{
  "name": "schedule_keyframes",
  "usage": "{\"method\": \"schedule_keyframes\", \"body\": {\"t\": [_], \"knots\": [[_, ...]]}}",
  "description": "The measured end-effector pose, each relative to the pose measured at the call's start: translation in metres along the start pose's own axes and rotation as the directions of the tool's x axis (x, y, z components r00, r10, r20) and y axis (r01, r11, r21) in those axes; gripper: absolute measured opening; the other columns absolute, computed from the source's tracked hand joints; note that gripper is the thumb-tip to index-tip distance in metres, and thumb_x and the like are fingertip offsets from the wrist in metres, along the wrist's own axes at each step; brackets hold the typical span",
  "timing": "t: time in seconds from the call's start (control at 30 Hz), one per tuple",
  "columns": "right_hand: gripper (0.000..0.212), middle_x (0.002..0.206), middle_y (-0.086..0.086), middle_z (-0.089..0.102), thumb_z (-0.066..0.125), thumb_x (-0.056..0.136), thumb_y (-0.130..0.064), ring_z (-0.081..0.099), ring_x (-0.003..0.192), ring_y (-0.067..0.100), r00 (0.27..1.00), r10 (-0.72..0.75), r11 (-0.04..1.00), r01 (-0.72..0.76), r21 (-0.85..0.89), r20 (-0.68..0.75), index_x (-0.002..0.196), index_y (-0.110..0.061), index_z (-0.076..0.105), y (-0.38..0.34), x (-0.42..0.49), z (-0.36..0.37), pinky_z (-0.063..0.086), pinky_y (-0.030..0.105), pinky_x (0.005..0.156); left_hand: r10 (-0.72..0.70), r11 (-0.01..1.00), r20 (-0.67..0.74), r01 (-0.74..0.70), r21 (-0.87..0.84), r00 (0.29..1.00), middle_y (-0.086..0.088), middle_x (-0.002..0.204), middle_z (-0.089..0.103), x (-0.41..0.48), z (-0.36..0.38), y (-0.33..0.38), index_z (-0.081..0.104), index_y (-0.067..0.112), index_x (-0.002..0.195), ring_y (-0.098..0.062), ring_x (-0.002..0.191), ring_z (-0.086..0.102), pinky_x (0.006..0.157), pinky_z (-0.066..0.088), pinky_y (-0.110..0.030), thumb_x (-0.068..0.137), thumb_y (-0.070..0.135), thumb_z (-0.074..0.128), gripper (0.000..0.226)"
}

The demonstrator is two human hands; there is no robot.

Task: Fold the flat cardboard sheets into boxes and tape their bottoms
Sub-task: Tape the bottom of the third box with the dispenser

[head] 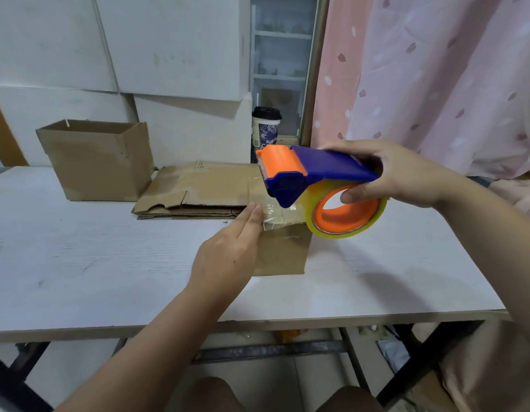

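Note:
A small cardboard box stands bottom-up in the middle of the white table, clear tape across its top face. My left hand lies flat against the box's near left top edge, fingers together pressing the tape. My right hand grips a blue and orange tape dispenser with a clear tape roll, held just above the box's top. Flat cardboard sheets lie stacked behind the box. A folded open box stands at the back left.
A lidded paper cup stands at the table's back edge by a white wall panel. Pink curtains hang at the right. The table's front edge runs just above my knees.

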State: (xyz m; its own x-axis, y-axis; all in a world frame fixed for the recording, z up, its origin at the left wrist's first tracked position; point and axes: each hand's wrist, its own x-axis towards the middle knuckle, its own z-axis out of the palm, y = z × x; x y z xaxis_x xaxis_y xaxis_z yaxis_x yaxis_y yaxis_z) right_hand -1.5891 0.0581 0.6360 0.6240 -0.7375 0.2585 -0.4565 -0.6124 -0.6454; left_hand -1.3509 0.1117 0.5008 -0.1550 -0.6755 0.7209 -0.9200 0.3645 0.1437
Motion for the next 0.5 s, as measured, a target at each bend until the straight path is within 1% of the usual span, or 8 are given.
{"method": "schedule_keyframes", "body": {"t": [0.07, 0.13, 0.2, 0.27, 0.4, 0.47, 0.5], "knots": [[0.06, 0.104, -0.035, 0.061, 0.075, 0.064, -0.028, 0.058, 0.098, -0.007, 1.0, 0.002, 1.0, -0.002, 0.004, 0.006, 0.113, -0.054, 0.053, 0.003, -0.001, -0.002, 0.045, 0.005, 0.073, 0.018, 1.0, -0.018, -0.018, 0.009, 1.0, -0.02, 0.123, 0.061, -0.001, 0.001, 0.0, 0.056, -0.005, 0.125, -0.036, 0.085, 0.069, 0.055, 0.055, -0.039, 0.069, -0.012, 0.073, 0.06], [0.058, 0.104, -0.034, 0.061, 0.076, 0.064, -0.028, 0.058, 0.098, -0.007, 1.0, 0.004, 1.0, -0.004, 0.008, 0.019, 0.107, -0.061, 0.056, 0.008, -0.004, -0.004, 0.045, 0.005, 0.073, 0.035, 0.999, -0.042, -0.035, 0.011, 0.998, -0.02, 0.12, 0.062, 0.0, 0.001, -0.001, 0.06, -0.006, 0.121, -0.035, 0.077, 0.07, 0.048, 0.054, -0.039, 0.064, -0.015, 0.075, 0.059], [0.059, 0.105, -0.034, 0.062, 0.076, 0.064, -0.028, 0.059, 0.098, -0.007, 1.0, -0.003, 1.0, 0.002, 0.029, 0.011, 0.102, -0.069, 0.056, 0.016, -0.009, -0.005, 0.045, 0.005, 0.073, 0.033, 0.999, -0.042, -0.032, 0.01, 0.999, -0.02, 0.119, 0.063, 0.001, 0.001, -0.001, 0.06, -0.005, 0.119, -0.035, 0.072, 0.069, 0.045, 0.054, -0.039, 0.063, -0.016, 0.075, 0.059], [0.061, 0.107, -0.034, 0.062, 0.076, 0.064, -0.027, 0.059, 0.099, -0.007, 1.0, -0.006, 0.998, 0.007, 0.068, -0.015, 0.102, -0.07, 0.056, 0.024, -0.013, -0.004, 0.045, 0.005, 0.074, 0.034, 0.999, -0.045, -0.033, 0.012, 0.998, -0.02, 0.117, 0.064, 0.001, 0.001, -0.001, 0.061, -0.005, 0.118, -0.034, 0.068, 0.069, 0.043, 0.053, -0.038, 0.062, -0.016, 0.076, 0.059], [0.06, 0.109, -0.028, 0.064, 0.079, 0.062, -0.027, 0.061, 0.1, -0.001, 0.998, 0.011, 0.977, 0.002, 0.213, -0.059, 0.106, -0.063, 0.06, 0.041, -0.016, 0.0, 0.049, 0.012, 0.075, 0.041, 0.999, -0.05, -0.04, 0.017, 0.998, -0.021, 0.116, 0.064, 0.001, 0.001, 0.0, 0.062, -0.006, 0.116, -0.035, 0.066, 0.069, 0.04, 0.053, -0.04, 0.06, -0.018, 0.076, 0.059], [0.061, 0.112, -0.021, 0.065, 0.079, 0.058, -0.032, 0.062, 0.101, 0.005, 0.996, 0.02, 0.953, 0.007, 0.303, -0.086, 0.113, -0.054, 0.062, 0.05, -0.017, 0.004, 0.051, 0.017, 0.075, 0.034, 0.999, -0.06, -0.032, 0.023, 0.998, -0.02, 0.115, 0.065, 0.001, 0.001, 0.0, 0.063, -0.005, 0.115, -0.035, 0.065, 0.069, 0.04, 0.052, -0.039, 0.06, -0.017, 0.076, 0.058], [0.065, 0.114, -0.017, 0.064, 0.079, 0.058, -0.032, 0.061, 0.101, 0.008, 0.994, 0.033, 0.938, 0.006, 0.345, -0.107, 0.119, -0.047, 0.06, 0.056, -0.017, 0.006, 0.052, 0.019, 0.075, 0.033, 0.999, -0.065, -0.032, 0.025, 0.997, -0.02, 0.114, 0.065, 0.001, 0.002, 0.0, 0.064, -0.005, 0.115, -0.035, 0.066, 0.069, 0.04, 0.052, -0.039, 0.061, -0.017, 0.076, 0.056]]}}
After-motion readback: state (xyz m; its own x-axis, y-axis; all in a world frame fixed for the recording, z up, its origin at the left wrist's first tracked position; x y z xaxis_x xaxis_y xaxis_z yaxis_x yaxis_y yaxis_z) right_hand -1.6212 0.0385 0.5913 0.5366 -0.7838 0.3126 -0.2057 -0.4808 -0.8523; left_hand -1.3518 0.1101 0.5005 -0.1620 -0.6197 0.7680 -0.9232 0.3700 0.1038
